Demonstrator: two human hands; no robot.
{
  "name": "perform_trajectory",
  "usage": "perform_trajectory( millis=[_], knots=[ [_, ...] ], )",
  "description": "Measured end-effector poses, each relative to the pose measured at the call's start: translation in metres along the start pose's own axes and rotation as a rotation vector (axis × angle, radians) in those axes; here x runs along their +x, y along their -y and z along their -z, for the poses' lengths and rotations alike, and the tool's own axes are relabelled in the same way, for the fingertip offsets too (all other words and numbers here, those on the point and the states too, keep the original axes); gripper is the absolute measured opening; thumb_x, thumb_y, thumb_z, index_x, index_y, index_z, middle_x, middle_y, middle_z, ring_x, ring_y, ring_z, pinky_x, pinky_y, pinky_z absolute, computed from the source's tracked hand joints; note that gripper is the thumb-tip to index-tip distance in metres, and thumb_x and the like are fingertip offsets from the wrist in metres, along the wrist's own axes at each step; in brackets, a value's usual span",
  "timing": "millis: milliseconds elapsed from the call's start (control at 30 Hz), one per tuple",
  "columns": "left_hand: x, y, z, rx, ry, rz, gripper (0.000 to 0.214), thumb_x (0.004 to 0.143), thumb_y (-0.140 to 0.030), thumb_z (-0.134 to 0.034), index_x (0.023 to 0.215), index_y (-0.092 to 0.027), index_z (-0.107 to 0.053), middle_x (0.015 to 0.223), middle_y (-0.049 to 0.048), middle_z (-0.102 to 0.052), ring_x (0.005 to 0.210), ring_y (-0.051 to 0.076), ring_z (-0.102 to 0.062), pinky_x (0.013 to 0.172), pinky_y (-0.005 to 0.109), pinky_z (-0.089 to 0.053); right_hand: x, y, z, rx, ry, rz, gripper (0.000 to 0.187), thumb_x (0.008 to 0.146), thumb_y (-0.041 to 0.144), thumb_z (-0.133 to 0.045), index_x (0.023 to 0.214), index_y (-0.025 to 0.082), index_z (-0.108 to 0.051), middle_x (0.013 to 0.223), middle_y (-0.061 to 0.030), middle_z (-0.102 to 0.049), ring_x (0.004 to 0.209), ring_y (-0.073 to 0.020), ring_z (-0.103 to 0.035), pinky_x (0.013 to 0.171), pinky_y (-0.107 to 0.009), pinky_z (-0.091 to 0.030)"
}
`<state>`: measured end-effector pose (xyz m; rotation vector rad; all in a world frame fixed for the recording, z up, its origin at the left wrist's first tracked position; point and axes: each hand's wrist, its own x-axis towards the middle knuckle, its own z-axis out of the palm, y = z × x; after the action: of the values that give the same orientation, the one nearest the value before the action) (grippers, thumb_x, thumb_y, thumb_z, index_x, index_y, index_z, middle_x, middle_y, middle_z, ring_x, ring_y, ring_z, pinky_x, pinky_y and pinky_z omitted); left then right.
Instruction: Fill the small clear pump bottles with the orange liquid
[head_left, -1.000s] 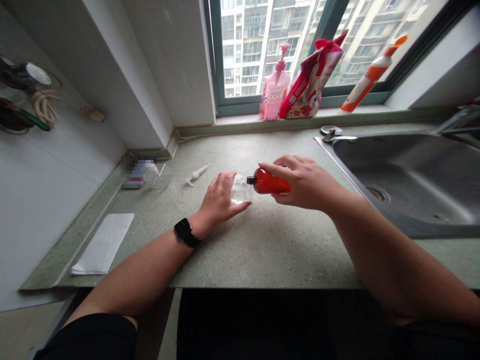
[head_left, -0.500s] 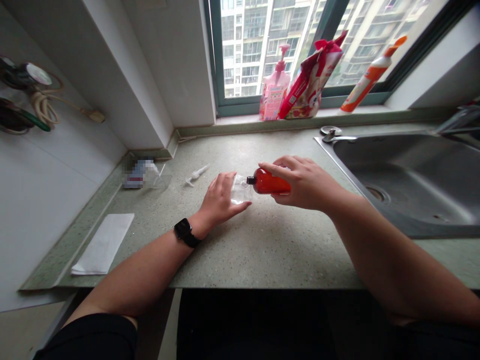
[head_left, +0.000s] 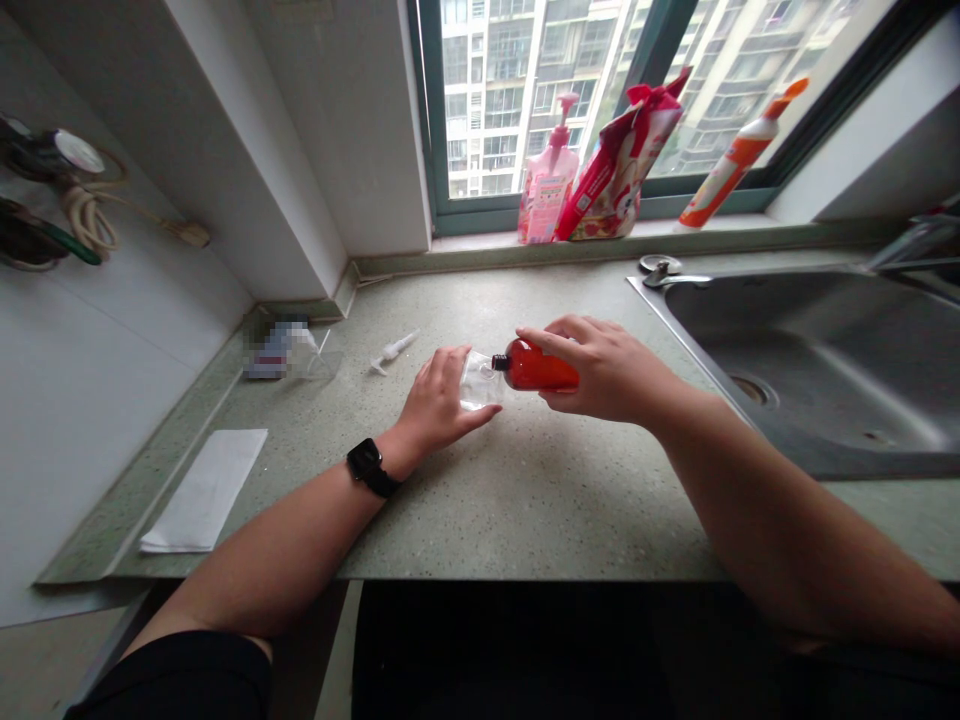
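Hands: Two, the left hand (head_left: pixel 439 400) and the right hand (head_left: pixel 600 370), meet over a speckled surface (head_left: pixel 540 500); a single watch (head_left: pixel 365 458) sits on the left wrist.
Left grip: Fingers and thumb curve around one clear cup (head_left: pixel 478 380), holding it from its left side.
Right grip: Fingers and thumb close around one red bottle (head_left: pixel 536 366), clasping it by the body.
Bottles: Three in all, with the pink bottle (head_left: pixel 546 195) and the orange bottle (head_left: pixel 727 170) on the windowsill (head_left: pixel 660 233) and the red one in hand.
Other counts: One pump (head_left: pixel 394 351) lies left of the cup; one white sheet (head_left: pixel 206 490) lies near the left forearm; one pouch (head_left: pixel 626 170) leans beside the pink bottle.
Contents: The red bottle is see-through, though whether its colour is liquid or plastic cannot be told; what the cup holds is too unclear to tell. The sink (head_left: pixel 825 370) at right shows a drain.
Red bottle's place: Above the middle of the surface, just right of the left hand, its dark threaded neck at the cup.
Red bottle's aim: Tipped on its side, neck pointing left, long axis nearly level from left to right.
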<state>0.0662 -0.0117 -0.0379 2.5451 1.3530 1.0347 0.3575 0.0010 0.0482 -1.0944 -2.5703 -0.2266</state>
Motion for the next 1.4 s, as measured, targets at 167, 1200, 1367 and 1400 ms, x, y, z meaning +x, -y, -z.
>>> perform_trajectory(
  millis=[167, 1200, 1367, 1400],
  knots=[
    [0.000, 0.000, 0.001, -0.001, -0.004, 0.008, 0.090, 0.095, -0.069, -0.077, 0.160, -0.020, -0.039, 0.151, 0.0219, -0.056, 0.140, 0.040, -0.059, 0.116, 0.061, -0.055, 0.000, 0.000, -0.003, 0.024, -0.013, -0.009, 0.076, 0.086, 0.037, -0.075, 0.159, 0.030, -0.057, 0.133, -0.0144, -0.072, 0.105, -0.0339, -0.071, 0.096, -0.051, -0.058],
    [0.007, 0.023, 0.008, -0.346, -0.009, 0.277, 0.085, 0.084, -0.058, -0.090, 0.150, -0.023, -0.048, 0.146, 0.0203, -0.066, 0.129, 0.037, -0.071, 0.110, 0.061, -0.060, 0.009, -0.018, -0.044, 0.848, -0.337, -0.372, 0.086, 0.077, 0.050, -0.088, 0.152, 0.033, -0.050, 0.134, -0.0102, -0.072, 0.112, -0.0318, -0.075, 0.104, -0.058, -0.061],
    [0.006, 0.027, 0.012, -0.397, -0.040, 0.310, 0.088, 0.085, -0.058, -0.089, 0.154, -0.026, -0.044, 0.149, 0.0200, -0.063, 0.130, 0.037, -0.071, 0.107, 0.059, -0.061, 0.010, -0.019, -0.051, 0.840, -0.328, -0.374, 0.089, 0.080, 0.051, -0.085, 0.157, 0.032, -0.044, 0.138, -0.0125, -0.070, 0.116, -0.0325, -0.074, 0.104, -0.057, -0.061],
    [0.006, 0.028, 0.012, -0.407, -0.043, 0.316, 0.088, 0.085, -0.058, -0.088, 0.154, -0.027, -0.043, 0.150, 0.0198, -0.063, 0.131, 0.037, -0.071, 0.107, 0.059, -0.060, 0.010, -0.019, -0.052, 0.849, -0.329, -0.377, 0.090, 0.080, 0.051, -0.085, 0.157, 0.031, -0.044, 0.138, -0.0126, -0.070, 0.115, -0.0322, -0.074, 0.104, -0.057, -0.061]
  ],
)
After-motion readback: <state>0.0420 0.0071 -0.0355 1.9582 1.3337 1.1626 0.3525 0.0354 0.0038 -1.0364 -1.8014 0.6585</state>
